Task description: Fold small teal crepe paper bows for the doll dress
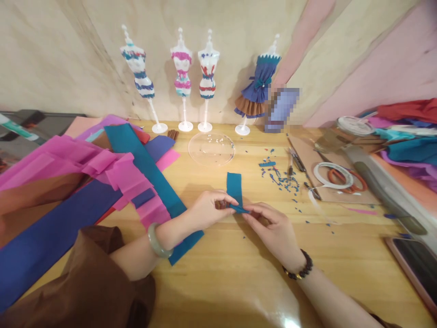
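Observation:
A short teal crepe paper strip (234, 187) lies on the wooden table (225, 278), its near end pinched between both hands. My left hand (205, 210) grips the strip's near end from the left, fingers closed. From the right, my right hand (271, 225) pinches the same end with thumb and fingertips. A pale bangle sits on my left wrist and a dark bead bracelet on my right.
Pink, blue, teal and brown crepe sheets (68, 182) pile at the left. Several small mannequins (182, 77) stand along the back wall; one (257, 86) wears a blue dress. A clear round lid (211, 148), scissors and tape (336, 177), paper scraps (283, 180) and a phone (414, 264) lie around.

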`<state>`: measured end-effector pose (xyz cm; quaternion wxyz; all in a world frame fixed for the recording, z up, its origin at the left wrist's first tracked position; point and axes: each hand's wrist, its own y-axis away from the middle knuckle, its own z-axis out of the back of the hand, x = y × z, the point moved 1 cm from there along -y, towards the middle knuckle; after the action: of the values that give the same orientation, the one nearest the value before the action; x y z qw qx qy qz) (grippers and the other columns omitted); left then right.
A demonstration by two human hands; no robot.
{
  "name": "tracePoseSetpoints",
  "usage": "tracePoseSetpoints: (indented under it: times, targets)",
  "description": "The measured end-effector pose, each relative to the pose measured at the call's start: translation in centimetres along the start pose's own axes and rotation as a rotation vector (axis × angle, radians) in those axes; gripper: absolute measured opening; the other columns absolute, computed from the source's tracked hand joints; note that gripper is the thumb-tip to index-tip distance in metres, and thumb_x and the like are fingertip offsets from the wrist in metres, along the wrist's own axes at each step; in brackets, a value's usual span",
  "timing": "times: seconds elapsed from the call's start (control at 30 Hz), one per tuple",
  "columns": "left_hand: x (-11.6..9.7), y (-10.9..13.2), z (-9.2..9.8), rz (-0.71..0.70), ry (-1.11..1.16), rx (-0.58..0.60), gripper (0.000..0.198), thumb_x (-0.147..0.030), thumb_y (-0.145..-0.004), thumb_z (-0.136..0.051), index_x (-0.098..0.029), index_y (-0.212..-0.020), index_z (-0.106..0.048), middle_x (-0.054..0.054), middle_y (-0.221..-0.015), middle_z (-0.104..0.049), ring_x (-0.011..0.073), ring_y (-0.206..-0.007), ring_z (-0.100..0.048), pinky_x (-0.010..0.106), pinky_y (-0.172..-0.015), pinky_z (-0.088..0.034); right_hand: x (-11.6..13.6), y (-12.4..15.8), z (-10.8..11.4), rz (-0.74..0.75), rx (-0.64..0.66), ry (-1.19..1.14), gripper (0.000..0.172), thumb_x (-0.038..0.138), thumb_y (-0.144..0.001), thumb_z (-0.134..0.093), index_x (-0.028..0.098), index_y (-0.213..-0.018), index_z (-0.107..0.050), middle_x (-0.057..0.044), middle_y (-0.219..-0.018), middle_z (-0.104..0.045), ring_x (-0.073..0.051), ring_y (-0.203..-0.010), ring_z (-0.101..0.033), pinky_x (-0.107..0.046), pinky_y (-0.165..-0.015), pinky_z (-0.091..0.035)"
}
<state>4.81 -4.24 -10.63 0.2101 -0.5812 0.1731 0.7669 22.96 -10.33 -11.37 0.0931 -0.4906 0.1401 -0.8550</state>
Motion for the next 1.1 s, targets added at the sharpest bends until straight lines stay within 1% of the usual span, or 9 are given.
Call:
tracePoseSetpoints:
  times: [0.2,0.53,0.7,0.83,0.97,1.03,1.1]
  targets:
    - [0.38,-0.04,-0.11,-0.017,0.000,-0.012,0.013,-0.016,-0.073,-0.069,-0.015,-0.084,-0.074,0.001,-0.071,-0.066,0.0092,-0.059,-0.053,0.020,-0.056,-0.042,0.13,-0.11,0.01,-0.014,-0.016,0.008,0.009,0.021,-0.079,-0.066,0.022,-0.084,-0.073,-0.005,-0.082,-0.074,-0.017,-0.067,-0.067,-0.028,-0.060,-0.056]
    - [0.39,-0.05,-0.18,0.001,-0.029,-0.023,0.009,-0.018,-0.073,-0.069,-0.013,-0.080,-0.073,0.003,-0.073,-0.068,0.0139,-0.070,-0.060,0.024,-0.065,-0.047,0.26,-0.08,0.02,-0.028,0.005,-0.002,0.008,0.023,-0.081,-0.063,0.020,-0.081,-0.071,-0.004,-0.074,-0.070,-0.015,-0.063,-0.064,-0.026,-0.059,-0.054]
    - [-0.02,0.02,-0.01,0.020,-0.055,-0.004,0.009,-0.020,-0.075,-0.067,-0.015,-0.079,-0.073,0.002,-0.073,-0.068,0.0134,-0.069,-0.060,0.022,-0.064,-0.046,-0.07,0.00,0.06,-0.055,0.027,-0.018,0.007,0.023,-0.082,-0.062,0.020,-0.083,-0.069,-0.005,-0.079,-0.070,-0.016,-0.071,-0.065,-0.027,-0.063,-0.053]
    - [-0.22,0.01,0.08,0.021,-0.039,0.010,0.009,-0.020,-0.076,-0.066,-0.015,-0.078,-0.073,0.002,-0.071,-0.067,0.0135,-0.069,-0.059,0.022,-0.064,-0.045,0.01,0.03,0.02,-0.035,0.020,-0.050,0.006,0.024,-0.083,-0.063,0.020,-0.084,-0.068,-0.007,-0.085,-0.068,-0.018,-0.078,-0.065,-0.028,-0.066,-0.054]
    - [-0.05,-0.02,0.07,-0.036,-0.006,0.026,0.010,-0.021,-0.077,-0.066,-0.014,-0.078,-0.073,0.002,-0.070,-0.065,0.0130,-0.068,-0.058,0.023,-0.063,-0.044,0.17,0.11,-0.11,-0.034,0.023,-0.053,0.014,0.024,-0.081,-0.066,0.021,-0.094,-0.069,-0.006,-0.089,-0.069,-0.016,-0.070,-0.063,-0.028,-0.064,-0.054]
    - [0.10,-0.02,0.06,-0.087,0.009,0.032,0.010,-0.021,-0.077,-0.066,-0.014,-0.078,-0.073,0.003,-0.072,-0.064,0.0128,-0.068,-0.058,0.023,-0.064,-0.045,0.14,0.14,-0.14,-0.014,0.030,-0.045,0.015,0.024,-0.081,-0.066,0.021,-0.095,-0.070,-0.006,-0.089,-0.069,-0.016,-0.072,-0.064,-0.028,-0.065,-0.054]
    - [0.23,-0.02,0.08,-0.127,0.014,0.037,0.010,-0.021,-0.077,-0.067,-0.014,-0.078,-0.073,0.003,-0.073,-0.064,0.0129,-0.070,-0.058,0.024,-0.065,-0.045,0.05,0.13,-0.12,0.014,0.043,-0.040,0.012,0.023,-0.083,-0.064,0.022,-0.092,-0.071,-0.006,-0.087,-0.070,-0.017,-0.076,-0.065,-0.029,-0.067,-0.054]
